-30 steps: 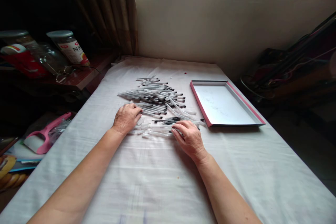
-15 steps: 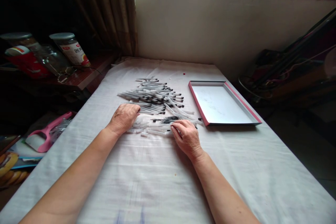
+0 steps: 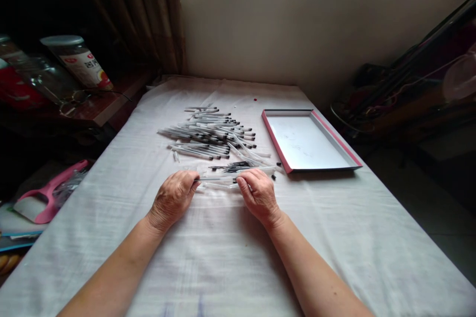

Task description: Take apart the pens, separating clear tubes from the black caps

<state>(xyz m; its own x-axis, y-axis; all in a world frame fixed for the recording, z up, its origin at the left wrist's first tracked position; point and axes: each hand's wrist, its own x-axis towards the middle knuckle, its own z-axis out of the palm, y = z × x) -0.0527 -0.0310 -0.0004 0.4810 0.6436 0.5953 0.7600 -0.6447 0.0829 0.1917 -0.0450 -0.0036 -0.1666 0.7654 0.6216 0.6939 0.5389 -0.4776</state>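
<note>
A heap of clear pen barrels with black tips lies on the white cloth in the middle of the table. Nearer me are a few loose clear tubes and thin black refills. My left hand and my right hand are both closed in a pinch, each on one end of a clear pen tube held level between them, just above the cloth.
An empty shallow tray with a pink rim sits right of the heap. Jars stand on a dark shelf at the left, with a pink-handled tool below. A curtain and a wall close the far side.
My left hand drew back from the heap toward me and closed. Both hands now pinch one tube between them. The view shifted slightly left.
</note>
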